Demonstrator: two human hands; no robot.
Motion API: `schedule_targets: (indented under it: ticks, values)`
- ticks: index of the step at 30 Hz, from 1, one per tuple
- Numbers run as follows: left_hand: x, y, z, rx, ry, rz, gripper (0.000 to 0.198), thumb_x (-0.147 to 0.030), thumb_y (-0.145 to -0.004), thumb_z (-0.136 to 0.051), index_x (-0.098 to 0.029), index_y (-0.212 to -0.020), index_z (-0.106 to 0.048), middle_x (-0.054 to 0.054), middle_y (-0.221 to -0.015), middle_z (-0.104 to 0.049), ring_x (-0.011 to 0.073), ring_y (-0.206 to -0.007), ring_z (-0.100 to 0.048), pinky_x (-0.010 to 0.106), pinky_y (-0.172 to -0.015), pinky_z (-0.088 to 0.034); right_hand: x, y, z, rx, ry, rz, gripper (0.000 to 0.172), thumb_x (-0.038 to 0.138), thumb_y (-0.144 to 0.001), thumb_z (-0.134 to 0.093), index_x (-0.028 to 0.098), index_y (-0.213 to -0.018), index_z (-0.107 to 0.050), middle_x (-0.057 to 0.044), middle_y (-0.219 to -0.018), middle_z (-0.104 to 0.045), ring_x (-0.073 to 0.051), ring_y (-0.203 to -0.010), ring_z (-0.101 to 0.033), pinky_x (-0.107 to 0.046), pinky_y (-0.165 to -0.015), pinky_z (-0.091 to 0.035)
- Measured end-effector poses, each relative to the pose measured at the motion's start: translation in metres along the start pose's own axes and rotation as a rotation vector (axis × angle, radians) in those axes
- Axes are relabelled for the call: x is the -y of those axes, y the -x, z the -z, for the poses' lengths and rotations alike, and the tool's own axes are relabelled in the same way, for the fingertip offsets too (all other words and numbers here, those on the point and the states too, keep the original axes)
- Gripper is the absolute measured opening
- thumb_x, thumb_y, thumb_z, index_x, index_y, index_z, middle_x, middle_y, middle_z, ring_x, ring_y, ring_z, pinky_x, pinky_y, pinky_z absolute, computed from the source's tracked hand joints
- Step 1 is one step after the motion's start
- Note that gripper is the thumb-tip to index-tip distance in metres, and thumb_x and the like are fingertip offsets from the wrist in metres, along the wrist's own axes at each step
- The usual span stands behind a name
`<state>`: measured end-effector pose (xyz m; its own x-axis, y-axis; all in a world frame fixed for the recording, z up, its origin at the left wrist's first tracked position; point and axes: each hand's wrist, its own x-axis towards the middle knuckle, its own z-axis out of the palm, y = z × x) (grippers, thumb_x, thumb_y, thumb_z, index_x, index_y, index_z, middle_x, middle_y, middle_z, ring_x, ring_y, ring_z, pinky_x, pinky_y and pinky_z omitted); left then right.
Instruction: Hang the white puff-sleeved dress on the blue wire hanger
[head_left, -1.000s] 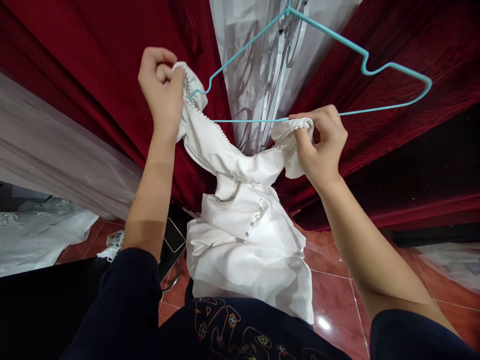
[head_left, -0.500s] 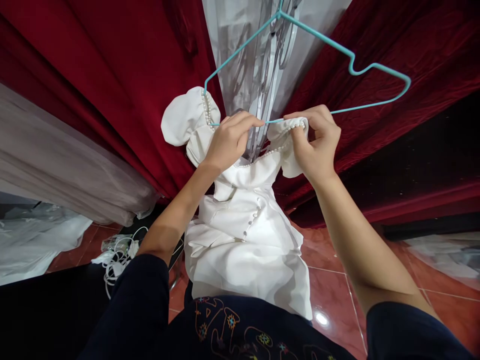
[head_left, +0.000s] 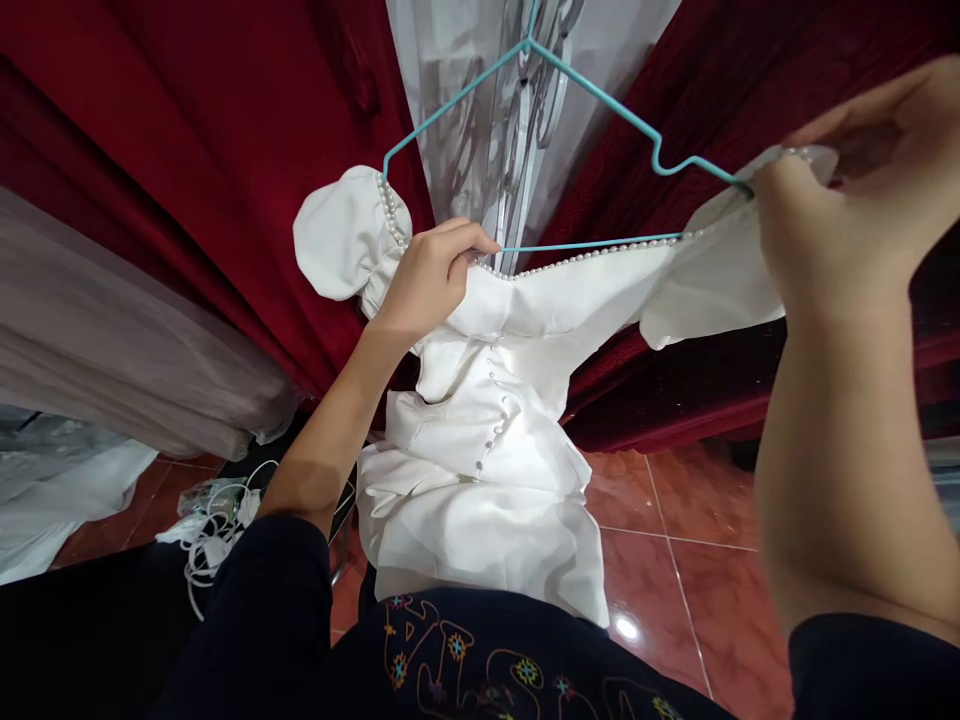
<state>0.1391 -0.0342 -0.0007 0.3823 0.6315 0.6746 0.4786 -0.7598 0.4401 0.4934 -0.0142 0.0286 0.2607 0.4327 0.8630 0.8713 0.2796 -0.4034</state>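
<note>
Dress (head_left: 487,450) in front of me: white, buttons down the middle, strung on a teal wire hanger (head_left: 592,90) against the red curtain (head_left: 187,120). My left hand (head_left: 431,275) is closed on the pearl-trimmed neckline, right at the hanger's lower bar. My right hand (head_left: 847,200), high and close to the lens, pinches the other sleeve at the hanger's right shoulder. One puffed sleeve (head_left: 341,235) sits over the left shoulder. The skirt drapes toward my lap; white cables (head_left: 210,520) lie on the red tiled floor (head_left: 675,500).
</note>
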Motion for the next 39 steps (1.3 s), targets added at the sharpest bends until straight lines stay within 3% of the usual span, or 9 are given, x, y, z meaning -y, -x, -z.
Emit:
schedule_targets:
  ticks: [5, 15, 19, 24, 27, 29, 32, 35, 39]
  values:
    - [-0.001, 0.001, 0.0, -0.02, -0.003, 0.003, 0.044, 0.011, -0.091, -0.042, -0.019, -0.097, -0.073, 0.004, -0.096, -0.07, 0.0173, -0.09, -0.068, 0.032, -0.082, -0.054, 0.062, -0.017, -0.004, 0.158, -0.251, 0.122, 0.026, 0.001, -0.065, -0.059, 0.009, -0.081, -0.078, -0.002, -0.068, -0.064, -0.005, -0.062, -0.05, -0.024, -0.057, -0.029]
    - [-0.006, -0.002, -0.001, -0.008, -0.042, 0.108, 0.046, 0.016, -0.089, -0.045, -0.019, -0.096, -0.075, 0.002, -0.094, -0.069, 0.0173, -0.088, -0.068, 0.032, -0.079, -0.053, 0.058, 0.0, 0.016, 0.272, -0.129, -0.021, 0.026, 0.004, -0.064, -0.07, 0.016, -0.084, -0.081, -0.001, -0.066, -0.065, -0.008, -0.056, -0.05, -0.026, -0.054, -0.031]
    - [-0.01, -0.001, -0.003, 0.019, 0.071, 0.083, 0.044, 0.012, -0.092, -0.044, -0.019, -0.097, -0.074, 0.003, -0.097, -0.069, 0.0157, -0.089, -0.067, 0.031, -0.085, -0.055, 0.075, -0.017, 0.0, 0.268, -0.237, 0.01, 0.027, 0.004, -0.07, -0.065, 0.019, -0.086, -0.081, -0.002, -0.076, -0.072, -0.011, -0.061, -0.057, -0.028, -0.059, -0.036]
    - [-0.008, 0.003, 0.003, 0.011, -0.046, 0.045, 0.045, 0.01, -0.088, -0.042, -0.018, -0.099, -0.075, 0.004, -0.098, -0.07, 0.018, -0.089, -0.067, 0.032, -0.082, -0.054, 0.097, -0.033, -0.025, 0.397, -0.551, -0.384, 0.026, -0.011, -0.068, -0.07, 0.014, -0.071, -0.072, -0.001, -0.067, -0.069, -0.009, -0.058, -0.061, -0.027, -0.06, -0.046]
    - [-0.005, 0.004, 0.007, 0.009, -0.121, 0.036, 0.044, 0.009, -0.087, -0.041, -0.02, -0.097, -0.073, 0.005, -0.097, -0.07, 0.0201, -0.09, -0.067, 0.035, -0.084, -0.054, 0.104, -0.025, -0.023, 0.442, -0.732, -0.583, 0.032, -0.011, -0.078, -0.055, 0.017, -0.077, -0.071, -0.005, -0.081, -0.075, -0.011, -0.07, -0.071, -0.029, -0.072, -0.057]
    - [-0.005, 0.004, 0.006, 0.009, -0.122, 0.041, 0.044, 0.008, -0.088, -0.04, -0.021, -0.097, -0.072, 0.005, -0.098, -0.07, 0.0205, -0.091, -0.067, 0.036, -0.087, -0.054, 0.106, -0.01, -0.019, 0.314, -0.818, -0.419, 0.033, -0.007, -0.078, -0.051, 0.019, -0.085, -0.07, -0.007, -0.093, -0.076, -0.014, -0.084, -0.074, -0.032, -0.08, -0.06]
    - [-0.007, 0.003, 0.002, 0.0, -0.077, 0.055, 0.044, 0.008, -0.089, -0.04, -0.021, -0.099, -0.072, 0.005, -0.102, -0.071, 0.02, -0.094, -0.068, 0.035, -0.088, -0.054, 0.105, 0.026, -0.023, 0.178, -0.747, 0.059, 0.028, 0.003, -0.081, -0.054, 0.02, -0.095, -0.07, -0.009, -0.098, -0.074, -0.018, -0.093, -0.071, -0.037, -0.085, -0.058]
    - [-0.006, 0.003, -0.004, -0.005, -0.056, 0.06, 0.044, 0.007, -0.09, -0.04, -0.021, -0.1, -0.072, 0.005, -0.104, -0.071, 0.0201, -0.096, -0.068, 0.035, -0.09, -0.054, 0.103, 0.069, -0.041, 0.403, -0.521, 0.381, 0.025, 0.018, -0.088, -0.056, 0.022, -0.109, -0.07, -0.009, -0.104, -0.073, -0.024, -0.098, -0.067, -0.043, -0.09, -0.055]
    - [-0.003, 0.008, -0.008, 0.015, -0.091, 0.038, 0.04, 0.002, -0.096, -0.041, -0.022, -0.103, -0.072, 0.005, -0.105, -0.071, 0.0214, -0.101, -0.069, 0.038, -0.093, -0.055, 0.096, 0.107, -0.073, 0.443, -0.31, 0.424, 0.035, 0.028, -0.091, -0.053, 0.021, -0.124, -0.064, -0.011, -0.104, -0.068, -0.03, -0.102, -0.062, -0.053, -0.096, -0.047]
